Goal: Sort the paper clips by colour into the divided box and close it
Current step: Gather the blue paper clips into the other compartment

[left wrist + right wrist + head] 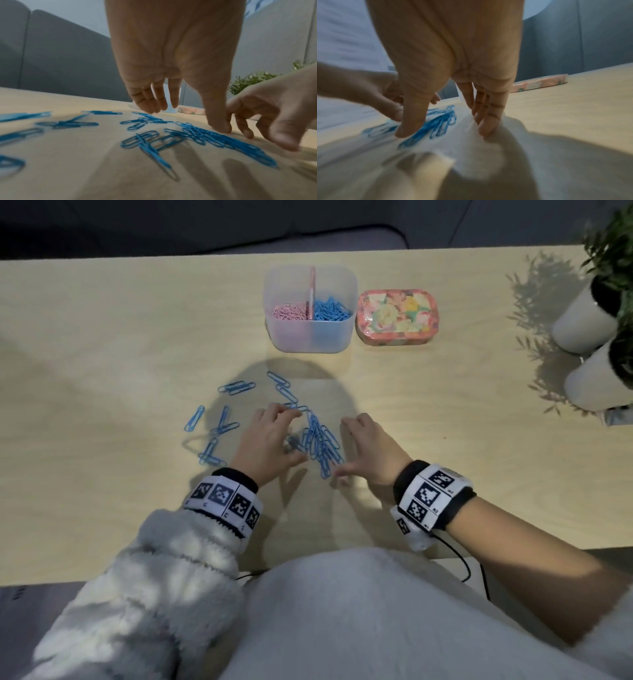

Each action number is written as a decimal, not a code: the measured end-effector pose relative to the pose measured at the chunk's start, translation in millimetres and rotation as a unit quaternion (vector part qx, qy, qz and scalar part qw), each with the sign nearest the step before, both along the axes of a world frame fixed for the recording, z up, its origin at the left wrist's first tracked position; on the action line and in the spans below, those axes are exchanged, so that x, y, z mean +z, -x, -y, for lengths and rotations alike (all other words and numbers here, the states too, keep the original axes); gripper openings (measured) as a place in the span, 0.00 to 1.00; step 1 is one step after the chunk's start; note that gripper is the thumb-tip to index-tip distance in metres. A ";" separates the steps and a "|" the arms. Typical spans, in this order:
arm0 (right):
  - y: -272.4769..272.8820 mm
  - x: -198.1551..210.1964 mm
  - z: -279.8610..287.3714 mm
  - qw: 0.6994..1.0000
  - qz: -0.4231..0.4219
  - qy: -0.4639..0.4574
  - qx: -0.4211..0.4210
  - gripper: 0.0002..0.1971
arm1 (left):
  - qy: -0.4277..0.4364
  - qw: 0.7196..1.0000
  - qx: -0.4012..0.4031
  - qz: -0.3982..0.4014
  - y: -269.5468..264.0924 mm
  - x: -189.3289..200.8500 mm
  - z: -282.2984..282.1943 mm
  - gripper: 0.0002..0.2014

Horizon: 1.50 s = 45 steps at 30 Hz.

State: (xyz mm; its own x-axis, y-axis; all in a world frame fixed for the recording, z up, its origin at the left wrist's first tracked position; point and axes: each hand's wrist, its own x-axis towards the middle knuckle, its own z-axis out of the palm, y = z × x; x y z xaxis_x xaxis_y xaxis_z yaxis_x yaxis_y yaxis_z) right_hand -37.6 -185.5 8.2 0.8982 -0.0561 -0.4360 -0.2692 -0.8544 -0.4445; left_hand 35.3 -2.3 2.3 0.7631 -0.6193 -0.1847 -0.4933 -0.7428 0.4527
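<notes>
A translucent divided box [310,337] stands open at the back of the table. Pink clips [290,311] fill its left compartment and blue clips [331,309] its right. Its floral lid [395,314] lies flat just right of it. Loose blue paper clips [224,422] are scattered on the table, with a denser heap [322,445] between my hands. My left hand [274,436] touches the table on the heap's left, fingers spread and holding nothing. On the right of the heap [436,124] my right hand [363,443] does the same, with its thumb [409,125] at the clips.
Two white pots with green plants [585,320] [599,378] stand at the table's right end. A dark cable [459,559] hangs over the near table edge by my right wrist. A grey sofa back [60,60] lies beyond the far edge.
</notes>
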 end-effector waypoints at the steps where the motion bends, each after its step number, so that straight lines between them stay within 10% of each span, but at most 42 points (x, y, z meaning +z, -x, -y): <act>1: 2.8 -0.9 -1.2 1.000 -0.003 0.012 0.013 0.41 | -0.033 0.999 -0.010 -0.007 -1.8 0.0 0.6 0.41; 16: -20.4 -19.1 -36.8 0.996 0.076 -0.022 -0.044 0.24 | -0.038 0.997 -0.039 -0.052 -13.1 -11.6 27.2 0.30; 29: -19.0 -13.4 -33.2 0.997 0.074 -0.009 -0.011 0.18 | -0.122 0.983 -0.132 0.030 -23.3 1.3 4.9 0.41; 36: -23.3 -15.4 -47.9 0.996 0.084 0.018 -0.013 0.14 | -0.130 0.970 -0.195 0.064 -31.5 -3.8 10.7 0.11; 45: -36.8 -17.7 -31.6 0.993 0.067 0.088 0.050 0.11 | -0.149 0.972 -0.154 0.097 -30.6 -11.7 7.1 0.10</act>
